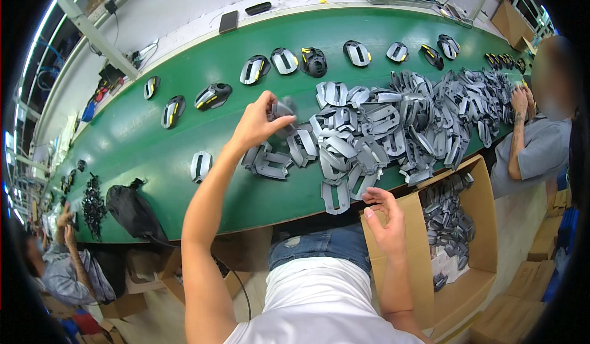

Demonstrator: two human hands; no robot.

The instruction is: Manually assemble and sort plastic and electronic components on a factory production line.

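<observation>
My left hand is reaching over the green table, pinching a grey plastic mouse cover that is blurred by motion. Just beyond it spreads a big heap of similar grey slotted covers. My right hand hovers at the table's front edge, fingers curved and apart with nothing visible in them. Nearest to it is a grey cover at the heap's near edge. One lone cover lies to the left of my left forearm. Along the far side sit several computer mouse bodies in black, grey and yellow.
An open cardboard box holding more grey parts stands at my right. A black bag and a pile of small black parts are on the green table at left. Co-workers sit at both ends.
</observation>
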